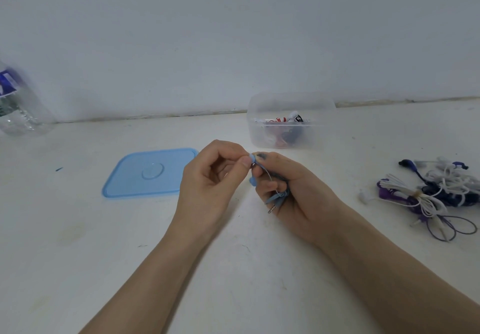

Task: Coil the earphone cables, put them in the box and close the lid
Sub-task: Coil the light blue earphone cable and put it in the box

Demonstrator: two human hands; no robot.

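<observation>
A light blue earphone cable [275, 195] is bunched in my right hand [291, 188], its metal plug hanging out below the fingers. My left hand [207, 177] pinches one blue earbud at the top of the bundle between thumb and forefinger. A second blue earbud shows between the two hands. The clear plastic box [291, 105] stands open behind my hands, with red, white and black earphones inside. Its blue lid [130, 177] lies flat on the table to the left.
A tangled pile of purple, white and dark blue earphones [428, 193] lies at the right. A clear plastic bottle [18, 102] stands at the far left by the wall. The white table [233, 268] meets a white wall behind the box.
</observation>
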